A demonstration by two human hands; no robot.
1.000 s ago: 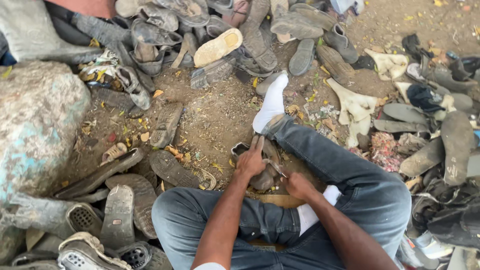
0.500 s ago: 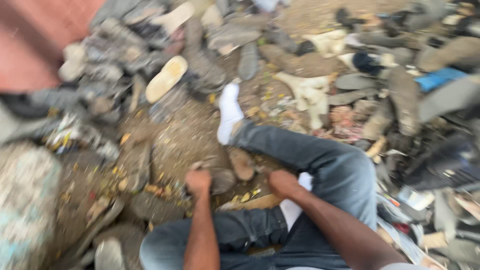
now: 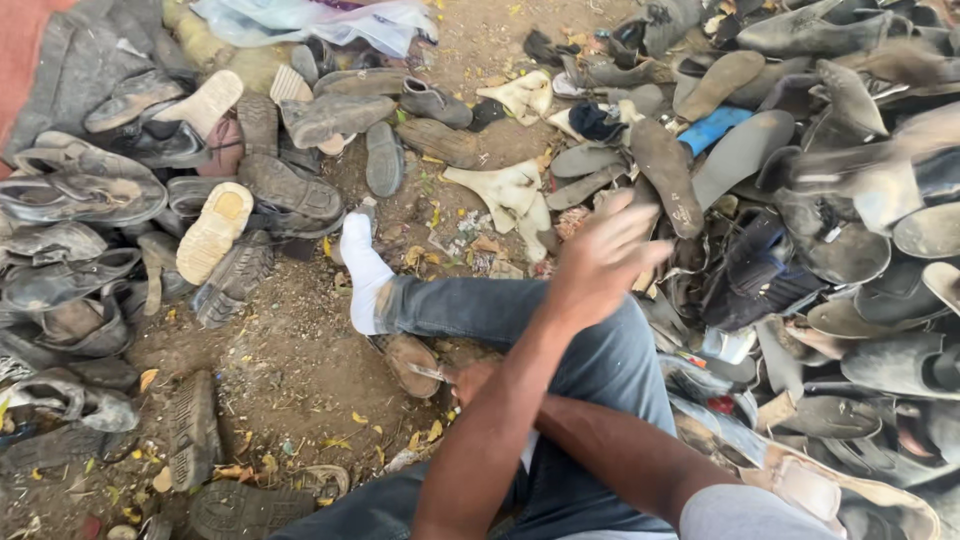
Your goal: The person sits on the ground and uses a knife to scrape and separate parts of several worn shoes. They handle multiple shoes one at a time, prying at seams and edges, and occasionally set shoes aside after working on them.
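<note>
Worn brown sole (image 3: 405, 362) lay on the dirt, a little left of the middle of the frame. It was tucked right under the bent leg in blue jeans (image 3: 500, 312), near the foot in the white sock (image 3: 362, 272). It looked flat, dusty and rubbed down, with a rough edge.

A moment before, both hands were down at this sole. Now the left hand (image 3: 600, 262) had let go and swung up toward the right of the frame, over the big pile of old shoes (image 3: 820, 250). Its fingers were spread wide and it held nothing. It looked blurry, so it was moving fast. I think the work on the sole had paused while that hand went to the pile.

The right hand (image 3: 472, 382) was low, just beside the sole, with most of it hidden behind the left arm. It looked curled tight around a thin shiny blade (image 3: 428, 372) that pointed at the sole.

More old shoes (image 3: 150, 200) filled the upper left.
</note>
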